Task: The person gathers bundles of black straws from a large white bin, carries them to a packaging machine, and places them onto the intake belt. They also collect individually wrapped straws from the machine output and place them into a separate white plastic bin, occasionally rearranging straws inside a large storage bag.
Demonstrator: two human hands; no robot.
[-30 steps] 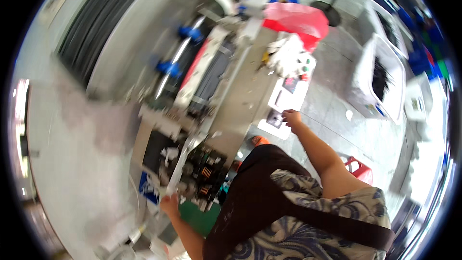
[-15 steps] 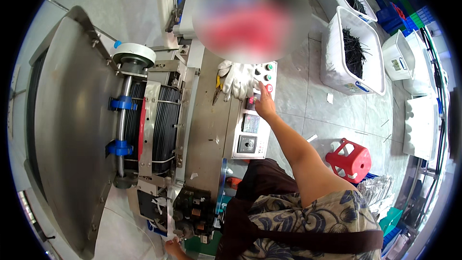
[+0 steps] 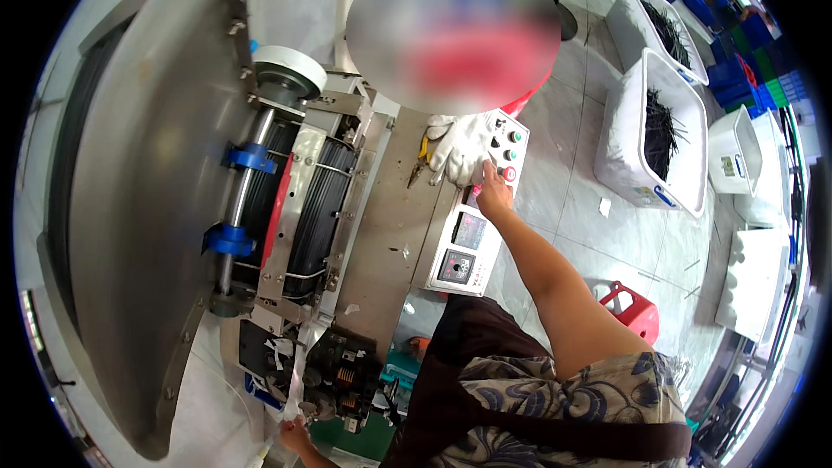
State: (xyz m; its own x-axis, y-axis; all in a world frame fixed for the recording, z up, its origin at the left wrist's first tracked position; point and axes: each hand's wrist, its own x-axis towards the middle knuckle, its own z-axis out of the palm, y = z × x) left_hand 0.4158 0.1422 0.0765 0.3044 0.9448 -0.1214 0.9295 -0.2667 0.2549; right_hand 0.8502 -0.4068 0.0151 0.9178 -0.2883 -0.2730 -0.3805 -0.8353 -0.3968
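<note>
My right hand (image 3: 495, 194) rests over the white control panel (image 3: 487, 258), index finger stretched out beside a red button (image 3: 508, 174). Nothing shows in its grasp. White work gloves (image 3: 461, 149) lie just past the fingertips, partly over the panel, next to yellow-handled pliers (image 3: 421, 160). At the lower left, my left hand (image 3: 296, 436) is closed at the end of a pale strip (image 3: 297, 386) that runs down from the machine's dark mechanism (image 3: 345, 374). Its fingers are small in view, and they appear to pinch the strip.
A large curved metal tray (image 3: 152, 208) stands left of a bundle of black strips (image 3: 321, 208) held in the machine frame. White bins (image 3: 624, 152) of thin black pieces stand on the floor at right, with a red stool (image 3: 637, 316) nearer. A blurred patch covers the far middle.
The view has shifted, so the machine and bins appear turned and displaced. My right hand stays at the panel near the red button. My left hand appears slightly higher, by the strip.
</note>
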